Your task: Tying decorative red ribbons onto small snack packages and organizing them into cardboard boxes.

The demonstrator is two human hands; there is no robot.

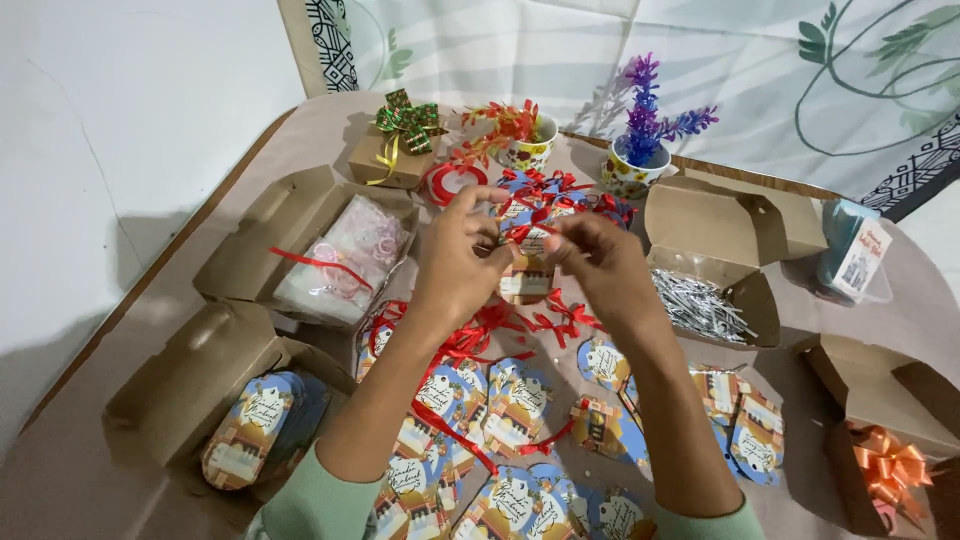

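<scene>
Left hand and right hand are raised together over the table, fingers pinched on a red ribbon at the top of a paper tag hanging between them. More tags lie below the wrists; a box of silver shreds sits just right of the right hand

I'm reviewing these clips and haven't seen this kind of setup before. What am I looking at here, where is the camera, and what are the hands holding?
The one picture comes from a camera worn on a person's head, looking down at their own bare hands. The left hand and right hand are raised together over a table, pinching a red ribbon at a printed paper tag. Below lie many more printed tags and loose ribbon. Around them stand open brown cardboard boxes, one holding silver shreds. At the back are two cups, one with a purple artificial plant.
</scene>
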